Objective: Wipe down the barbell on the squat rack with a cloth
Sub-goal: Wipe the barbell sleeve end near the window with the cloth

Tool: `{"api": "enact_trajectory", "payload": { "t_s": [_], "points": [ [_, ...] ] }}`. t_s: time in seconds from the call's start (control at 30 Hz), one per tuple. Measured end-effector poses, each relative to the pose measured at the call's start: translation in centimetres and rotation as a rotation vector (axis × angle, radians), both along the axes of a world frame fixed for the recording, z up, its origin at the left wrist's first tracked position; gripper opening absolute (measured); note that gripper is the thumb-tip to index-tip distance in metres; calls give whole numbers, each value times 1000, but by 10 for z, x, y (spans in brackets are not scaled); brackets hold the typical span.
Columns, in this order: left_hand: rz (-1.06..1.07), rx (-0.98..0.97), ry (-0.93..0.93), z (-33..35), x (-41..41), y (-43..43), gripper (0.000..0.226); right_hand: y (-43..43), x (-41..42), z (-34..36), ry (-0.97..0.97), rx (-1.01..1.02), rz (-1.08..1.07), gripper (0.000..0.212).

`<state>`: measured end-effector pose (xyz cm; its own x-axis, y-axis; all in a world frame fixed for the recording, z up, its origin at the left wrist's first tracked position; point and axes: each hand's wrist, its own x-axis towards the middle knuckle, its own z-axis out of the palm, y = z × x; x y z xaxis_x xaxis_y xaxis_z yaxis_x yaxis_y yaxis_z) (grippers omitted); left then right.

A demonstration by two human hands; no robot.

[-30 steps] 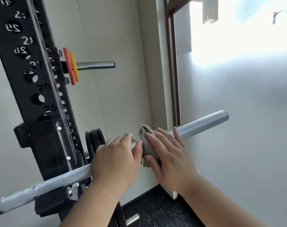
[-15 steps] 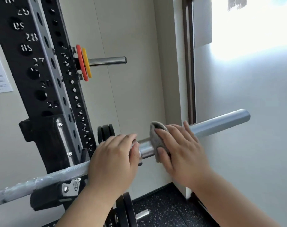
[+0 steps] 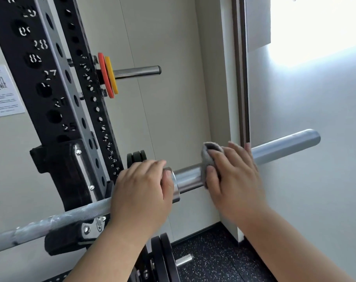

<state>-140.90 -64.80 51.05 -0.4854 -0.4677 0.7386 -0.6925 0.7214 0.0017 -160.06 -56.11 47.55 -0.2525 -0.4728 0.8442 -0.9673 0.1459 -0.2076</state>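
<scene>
**Cloth on the sleeve, and a bar that could roll**

The barbell [image 3: 285, 148] lay across the squat rack [image 3: 51, 98], its shaft seated in the hook [image 3: 71, 240] and its sleeve jutting right toward the bright wall. I had my left hand [image 3: 141, 192] curled over the bar at the collar [image 3: 175, 190], gripping it. My right hand [image 3: 234, 180] sat further along the sleeve, apart from the left, fingers wrapped over the grey cloth [image 3: 208, 157] and pressing it to the metal. Bare shiny sleeve showed between the two hands.

My worries, as I judged them: a sleeve usually spins, so it might turn with the cloth instead of being rubbed. The cloth was bunched small, and a stroke running off the open end could drop it to the floor. A hard outward push might drag the bar sideways in its hook. I could not see the sleeve's underside, so it could easily go unwiped.
</scene>
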Motion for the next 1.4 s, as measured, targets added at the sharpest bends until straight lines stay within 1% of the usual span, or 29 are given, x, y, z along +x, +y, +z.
{"api": "enact_trajectory", "payload": {
  "t_s": [0.07, 0.13, 0.17, 0.23, 0.3, 0.33, 0.37, 0.43, 0.5, 0.53, 0.6, 0.67, 0.7, 0.73, 0.8, 0.83, 0.93, 1.0, 1.03, 1.1, 1.17, 1.2, 1.23, 1.3, 1.37, 1.4],
  "points": [
    [-1, 3, 3, -2, -1, 1, 46, -3, 22, -2, 54, 51, 115, 44],
    [-11, -14, 8, -4, 1, 2, 44, -5, 37, -8, 168, 90, 255, 50],
    [-16, -21, 4, -6, 1, 4, 44, -3, 34, -10, 206, 98, 277, 50],
    [-25, -42, -15, -6, 5, 6, 48, -5, 18, -4, 192, 54, 204, 47],
    [-52, -38, -23, -8, 5, 9, 50, -4, -1, 2, 71, 1, 41, 40],
    [-53, -45, -30, -9, 6, 9, 49, -6, -3, 5, 12, -30, -3, 37],
    [-53, -48, -27, -11, 6, 9, 48, -8, 1, 6, -3, -46, -7, 34],
    [-63, -63, -2, -13, 6, 11, 45, -12, 22, 2, 72, -25, 124, 35],
    [-88, -56, 49, -11, 6, 12, 38, -10, 36, -4, 191, 5, 303, 41],
    [-104, -50, 70, -9, 5, 13, 34, -8, 34, -5, 227, 13, 342, 43],
    [-112, -48, 102, -2, 3, 13, 27, -6, 15, -3, 244, -3, 289, 42],
    [-92, -39, 102, 4, -1, 11, 24, -7, -11, -1, 137, -60, 157, 36],
    [-70, -21, 83, 5, -3, 11, 28, -6, -19, 2, 69, -87, 101, 31],
    [-45, 8, 57, 5, -7, 11, 36, -7, -22, 3, 21, -104, 59, 28],
    [18, 72, 21, 0, -16, 12, 53, -11, -10, 2, 9, -103, 73, 27],
    [43, 87, 17, -4, -19, 12, 55, -12, 1, 0, 42, -92, 127, 29],
    [72, 83, 39, -11, -25, 16, 50, -13, 21, -9, 175, -63, 298, 36],
    [61, 67, 27, -13, -23, 20, 49, -10, 6, -8, 217, -29, 300, 37],
    [54, 49, 20, -14, -21, 22, 50, -9, -6, -7, 203, -16, 267, 37],
    [36, 14, 33, -11, -18, 24, 48, -6, -31, -3, 91, -43, 164, 29],
    [23, -6, 75, -4, -18, 21, 40, -5, -38, 2, -27, -99, 72, 22],
    [25, 1, 104, 2, -20, 18, 37, -6, -32, 4, -39, -89, 67, 23],
    [32, 20, 131, 9, -23, 15, 35, -8, -21, 3, -7, -65, 102, 24],
    [54, 73, 148, 20, -30, 11, 31, -11, 3, -4, 134, -33, 248, 29],
    [84, 125, 96, 22, -37, 10, 26, -12, 5, -4, 221, -8, 340, 33],
    [93, 137, 57, 19, -40, 9, 28, -13, -5, -2, 225, 1, 332, 32]
  ]
}}
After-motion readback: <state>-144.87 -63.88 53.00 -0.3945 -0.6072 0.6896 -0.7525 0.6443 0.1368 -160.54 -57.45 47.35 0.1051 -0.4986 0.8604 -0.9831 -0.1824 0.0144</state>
